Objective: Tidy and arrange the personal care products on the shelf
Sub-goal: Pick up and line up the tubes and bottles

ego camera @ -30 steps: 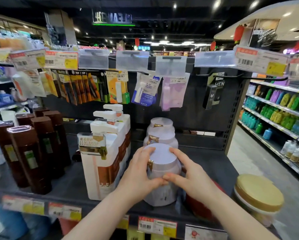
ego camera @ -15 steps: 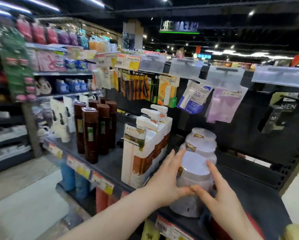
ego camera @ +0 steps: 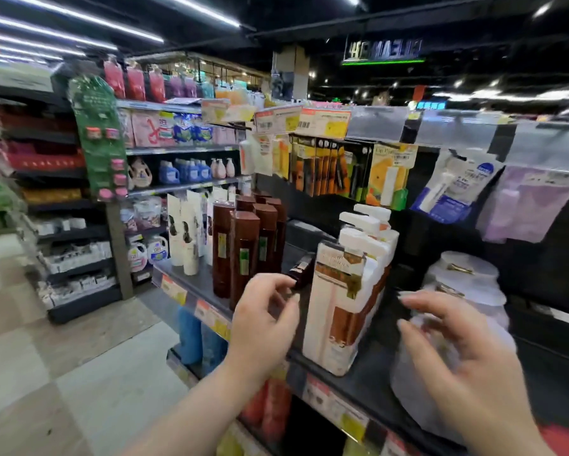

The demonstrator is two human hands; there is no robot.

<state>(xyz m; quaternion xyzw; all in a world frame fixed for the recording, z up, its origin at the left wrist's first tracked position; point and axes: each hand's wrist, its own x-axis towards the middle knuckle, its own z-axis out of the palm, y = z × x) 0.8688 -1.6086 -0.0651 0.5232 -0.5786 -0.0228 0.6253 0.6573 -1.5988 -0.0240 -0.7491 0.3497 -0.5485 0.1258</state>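
My left hand [ego camera: 263, 320] is off the jar, its curled fingertips at the end of a small dark brown bottle [ego camera: 301, 269]. That bottle lies on the black shelf [ego camera: 370, 366] between the tall brown bottles [ego camera: 243, 255] and the white pump bottles [ego camera: 339, 307]. I cannot see a firm grip on it. My right hand [ego camera: 457, 350] hovers with spread fingers in front of the front pale lilac jar [ego camera: 408, 380], which is blurred. Two more lilac jars [ego camera: 467, 281] stand in a row behind it.
White tubes [ego camera: 186, 232] stand at the shelf's left end. Packets [ego camera: 388, 174] hang on pegs above, under price tags [ego camera: 322, 123]. Another shelving unit with detergents [ego camera: 184, 169] stands across the tiled aisle floor [ego camera: 62, 373]. A red item [ego camera: 566, 439] sits at the lower right.
The view has swung left. Both hands have come off the front lilac jar; the left hand moved left to the small dark bottle, and the right hand opened beside the jar.
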